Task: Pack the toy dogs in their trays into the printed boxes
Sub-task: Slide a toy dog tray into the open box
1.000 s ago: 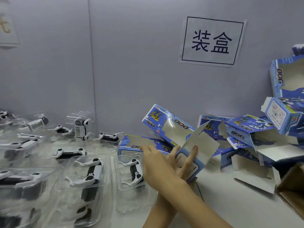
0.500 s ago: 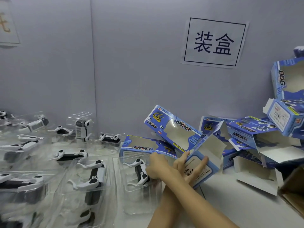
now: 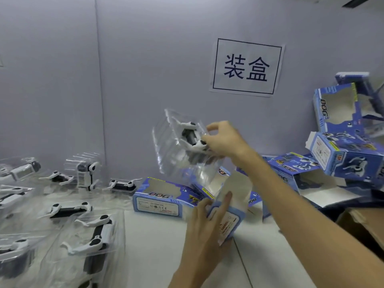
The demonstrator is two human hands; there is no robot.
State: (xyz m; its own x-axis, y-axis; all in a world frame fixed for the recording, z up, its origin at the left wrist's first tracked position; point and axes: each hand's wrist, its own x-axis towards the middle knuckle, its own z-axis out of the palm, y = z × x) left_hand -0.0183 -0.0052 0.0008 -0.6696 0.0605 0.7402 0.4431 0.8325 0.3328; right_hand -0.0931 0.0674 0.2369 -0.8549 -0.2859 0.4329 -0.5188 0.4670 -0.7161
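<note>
My right hand (image 3: 224, 140) grips the edge of a clear plastic tray (image 3: 172, 154) and holds it tilted in the air, above the table. Inside the tray sits a white and black toy dog (image 3: 190, 135). Just below it, my left hand (image 3: 199, 231) holds an open blue printed box (image 3: 230, 221) upright on the white table (image 3: 162, 246), fingers curled round its side. The box's white flap (image 3: 239, 190) stands open beneath the tray.
Several more toy dogs in clear trays (image 3: 91, 240) cover the table's left side. A blue DOG box (image 3: 164, 198) lies behind my left hand. A pile of open blue boxes (image 3: 349, 159) fills the right, with a brown carton (image 3: 365, 229) below it.
My right hand took hold of a tray with a dog on the table and lifted it up and right, above the box. My arms are no longer crossed.
</note>
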